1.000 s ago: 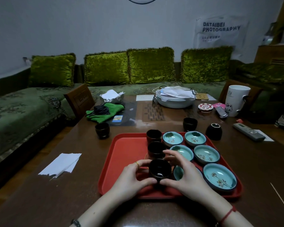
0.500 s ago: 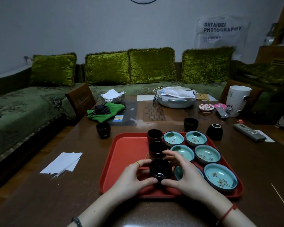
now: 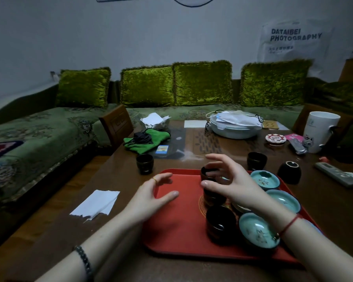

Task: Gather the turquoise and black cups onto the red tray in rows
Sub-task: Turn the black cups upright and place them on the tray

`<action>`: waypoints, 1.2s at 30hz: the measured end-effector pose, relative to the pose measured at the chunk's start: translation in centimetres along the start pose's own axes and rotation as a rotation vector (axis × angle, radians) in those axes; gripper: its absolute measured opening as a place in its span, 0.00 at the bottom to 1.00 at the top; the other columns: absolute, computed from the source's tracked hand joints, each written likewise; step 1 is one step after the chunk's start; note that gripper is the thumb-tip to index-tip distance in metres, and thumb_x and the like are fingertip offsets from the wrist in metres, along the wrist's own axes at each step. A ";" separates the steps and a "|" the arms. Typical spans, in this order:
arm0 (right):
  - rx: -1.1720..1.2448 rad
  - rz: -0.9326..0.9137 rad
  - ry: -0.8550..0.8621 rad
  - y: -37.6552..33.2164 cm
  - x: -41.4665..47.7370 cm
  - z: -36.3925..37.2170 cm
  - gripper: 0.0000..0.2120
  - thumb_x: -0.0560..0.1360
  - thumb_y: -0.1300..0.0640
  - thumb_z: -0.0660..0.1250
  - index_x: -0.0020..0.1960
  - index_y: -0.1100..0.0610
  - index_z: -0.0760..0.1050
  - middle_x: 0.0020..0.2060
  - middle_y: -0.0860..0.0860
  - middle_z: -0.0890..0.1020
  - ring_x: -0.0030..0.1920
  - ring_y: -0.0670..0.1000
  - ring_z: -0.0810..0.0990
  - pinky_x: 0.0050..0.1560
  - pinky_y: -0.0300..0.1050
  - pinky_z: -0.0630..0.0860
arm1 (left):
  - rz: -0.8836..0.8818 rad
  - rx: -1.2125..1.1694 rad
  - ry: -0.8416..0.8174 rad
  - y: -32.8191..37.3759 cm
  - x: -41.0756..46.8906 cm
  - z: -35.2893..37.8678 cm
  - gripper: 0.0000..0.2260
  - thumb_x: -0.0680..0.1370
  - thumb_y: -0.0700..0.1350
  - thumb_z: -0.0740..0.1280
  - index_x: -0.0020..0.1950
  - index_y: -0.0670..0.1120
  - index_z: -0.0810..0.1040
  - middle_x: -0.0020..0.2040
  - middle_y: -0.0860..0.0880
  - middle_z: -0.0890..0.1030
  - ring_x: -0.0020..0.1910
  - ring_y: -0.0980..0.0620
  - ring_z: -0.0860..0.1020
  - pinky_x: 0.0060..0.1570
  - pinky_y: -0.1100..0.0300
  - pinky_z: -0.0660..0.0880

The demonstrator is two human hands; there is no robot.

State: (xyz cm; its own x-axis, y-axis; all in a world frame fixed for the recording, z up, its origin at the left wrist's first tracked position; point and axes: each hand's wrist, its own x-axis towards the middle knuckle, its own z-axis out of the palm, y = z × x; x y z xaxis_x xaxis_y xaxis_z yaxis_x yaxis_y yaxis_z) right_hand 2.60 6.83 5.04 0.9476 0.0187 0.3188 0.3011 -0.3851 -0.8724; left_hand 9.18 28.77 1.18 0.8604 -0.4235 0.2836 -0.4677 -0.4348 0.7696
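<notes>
The red tray (image 3: 177, 220) lies on the brown table before me. A column of three black cups stands on it; the nearest black cup (image 3: 219, 222) is free, the middle and far ones sit partly behind my right hand (image 3: 230, 180). Several turquoise cups, such as one turquoise cup (image 3: 264, 179), stand in rows to their right. My right hand hovers open above the black column, fingers spread. My left hand (image 3: 151, 197) hangs open over the tray's bare left half and holds nothing. Off the tray stand a black cup (image 3: 144, 163) at the left and another black cup (image 3: 256, 160) behind.
A black upturned cup (image 3: 289, 172) and a grey remote (image 3: 338, 175) lie right of the tray. A torn white paper (image 3: 96, 203) lies at the left. Green cloth (image 3: 146, 140), a covered bowl (image 3: 235, 126) and a white mug (image 3: 319, 131) crowd the far side.
Both hands have let go of the nearest black cup, now standing on the tray, and lifted forward. The view has moved closer and to the left.
</notes>
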 end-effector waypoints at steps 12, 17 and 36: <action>-0.057 0.081 -0.090 2.2 10.7 7.4 0.33 0.65 0.60 0.75 0.66 0.54 0.64 0.58 0.57 0.75 0.52 0.51 0.77 0.59 0.48 0.75 | -0.233 0.014 0.174 -6.8 4.4 -5.7 0.27 0.70 0.51 0.71 0.67 0.51 0.66 0.67 0.48 0.72 0.64 0.53 0.69 0.63 0.59 0.65; -0.136 0.116 -0.127 4.8 15.2 10.3 0.33 0.66 0.58 0.75 0.67 0.54 0.63 0.63 0.55 0.72 0.54 0.50 0.75 0.58 0.46 0.74 | -0.306 -0.002 0.178 -9.6 7.1 -6.0 0.29 0.70 0.51 0.71 0.68 0.51 0.64 0.68 0.46 0.70 0.66 0.50 0.69 0.66 0.54 0.68; -0.138 0.182 -0.195 8.1 20.6 13.8 0.29 0.64 0.63 0.75 0.63 0.61 0.69 0.57 0.58 0.79 0.55 0.53 0.79 0.61 0.50 0.75 | -0.248 -0.173 0.186 -12.3 11.3 -5.3 0.21 0.71 0.41 0.71 0.63 0.45 0.72 0.57 0.46 0.80 0.55 0.54 0.79 0.62 0.54 0.73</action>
State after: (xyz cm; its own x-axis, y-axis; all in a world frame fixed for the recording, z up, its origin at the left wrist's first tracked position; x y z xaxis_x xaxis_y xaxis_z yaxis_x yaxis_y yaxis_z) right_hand 26.06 16.81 -0.59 0.9913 0.1099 0.0731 0.1200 -0.5200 -0.8457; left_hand 25.76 33.53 -1.99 0.9732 -0.1627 0.1628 -0.2120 -0.3583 0.9092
